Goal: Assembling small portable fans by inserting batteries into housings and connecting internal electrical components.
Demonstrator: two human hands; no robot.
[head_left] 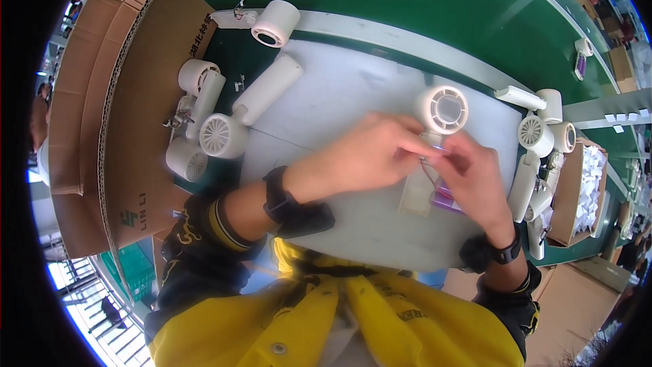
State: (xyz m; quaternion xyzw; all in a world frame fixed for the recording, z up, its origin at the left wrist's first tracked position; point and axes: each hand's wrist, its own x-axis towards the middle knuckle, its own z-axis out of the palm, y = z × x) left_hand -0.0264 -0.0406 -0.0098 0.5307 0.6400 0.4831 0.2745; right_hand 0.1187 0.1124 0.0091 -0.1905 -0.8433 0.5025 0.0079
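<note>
While its round head, a smooth white plastic drum with a spoked ring, stands beyond the fingertips, the handheld fan (447,110) lies over a pale, matte mat (339,68), its neck between both hands. The left hand (382,149) curls inward, thumb and forefinger nearly meeting beside thin wires (428,175); the right hand (473,171) bends its fingers toward the same spot. Whether either grips a wire, I cannot tell. Below, a glossy purple cylinder (445,197) sits beside a flat, cream handle shell (415,194). Ribbed corrugated cardboard forms the carton (146,129) at left; crumpled white scraps (589,187) fill a box (566,204) at right.
</note>
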